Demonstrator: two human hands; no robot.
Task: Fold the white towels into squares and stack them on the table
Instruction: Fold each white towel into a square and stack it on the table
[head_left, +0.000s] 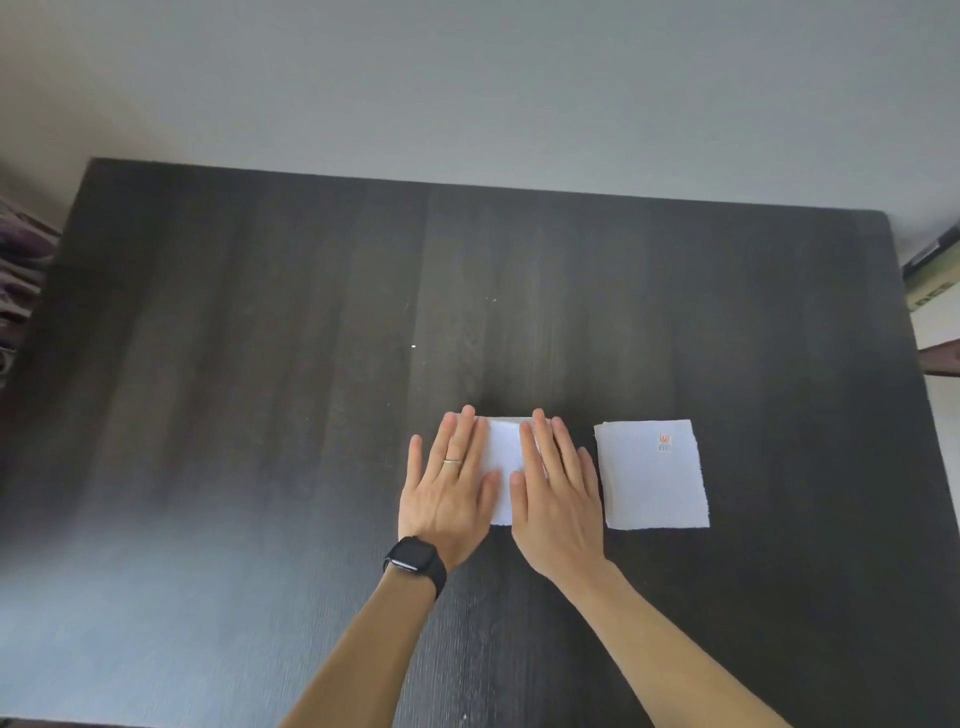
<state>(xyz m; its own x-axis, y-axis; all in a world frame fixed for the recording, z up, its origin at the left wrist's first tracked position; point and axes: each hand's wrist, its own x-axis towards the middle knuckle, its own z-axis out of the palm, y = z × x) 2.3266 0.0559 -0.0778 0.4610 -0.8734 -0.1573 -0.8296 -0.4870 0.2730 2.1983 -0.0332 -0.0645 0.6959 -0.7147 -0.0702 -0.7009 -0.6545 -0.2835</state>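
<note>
white towel (505, 462), location? asks operator one.
operator two: on the dark table (260, 364), right of centre, toward the near edge, under both hands.
operator one: hand state?
operator two: left hand (449, 488) and right hand (558, 499) lie flat side by side, fingers straight, palms pressing the white towel. nothing pinched.
operator one: second towel (652, 475)?
operator two: folded square, label up, flat on the table just beside the right hand.
</note>
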